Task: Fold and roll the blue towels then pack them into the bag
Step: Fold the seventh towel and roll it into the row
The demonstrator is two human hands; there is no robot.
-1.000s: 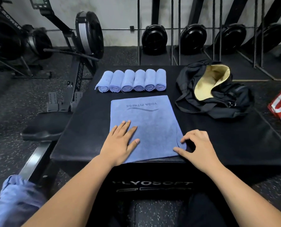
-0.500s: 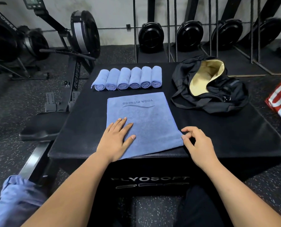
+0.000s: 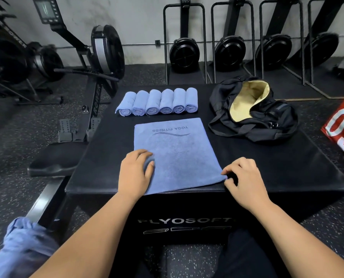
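Bare box top (image 3: 277, 163) right of the flat towel (image 3: 175, 153) — bag (image 3: 267, 125) and rolled towels (image 3: 159, 102) crowd the far side.

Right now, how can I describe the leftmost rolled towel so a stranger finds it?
Find the black box, then the row of six blue rolls near its far edge. The leftmost rolled towel alone slants, with a loose corner sticking out.

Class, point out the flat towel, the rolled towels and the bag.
flat towel (image 3: 177, 155), head view, middle of the cloth.
rolled towels (image 3: 167, 101), head view, top of the fourth roll.
bag (image 3: 267, 121), head view, black outer side.
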